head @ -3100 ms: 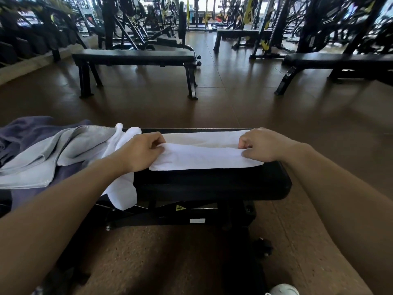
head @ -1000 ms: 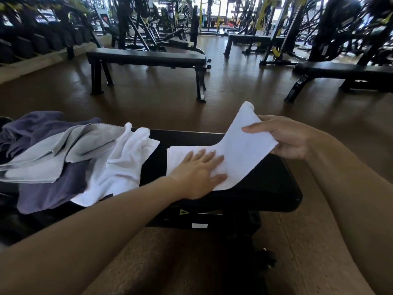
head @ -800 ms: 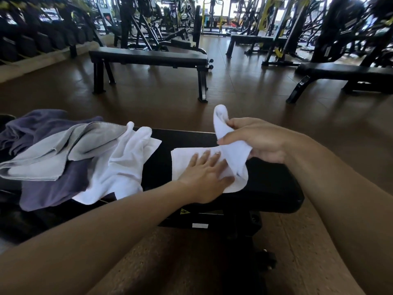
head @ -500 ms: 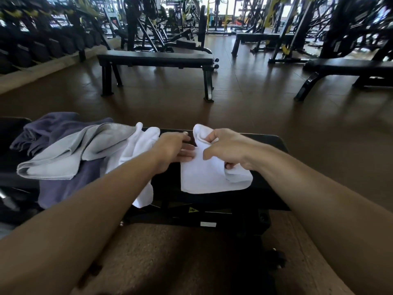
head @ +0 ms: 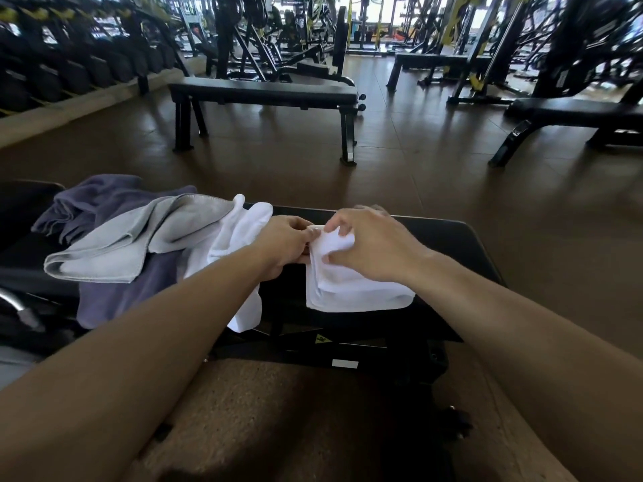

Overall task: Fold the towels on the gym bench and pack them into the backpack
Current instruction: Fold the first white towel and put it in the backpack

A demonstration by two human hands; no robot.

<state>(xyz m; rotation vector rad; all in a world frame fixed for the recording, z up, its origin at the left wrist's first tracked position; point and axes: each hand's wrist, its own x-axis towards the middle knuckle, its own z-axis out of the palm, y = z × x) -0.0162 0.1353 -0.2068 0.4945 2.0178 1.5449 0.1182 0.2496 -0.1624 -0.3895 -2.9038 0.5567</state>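
Bench pad (head: pixel 462 245) apparently bare rightward; towel heap (head: pixel 139 245) blocks left.

Four towels lie on the tabletop (head: pixel 466 238): two white, a folded white towel (head: pixel 348 290) at centre and a loose white towel (head: pixel 240 231) left of it; one grey towel (head: pixel 139 238); one purple towel (head: pixel 101 200) (partly buried) at the left. Two hands, the left hand (head: pixel 282 245) and the right hand (head: pixel 372 245).

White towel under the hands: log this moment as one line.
stage: folding | white towel: folded, on bench | left hand, right hand: pinching its far edge | pile: unfolded | backpack: unseen
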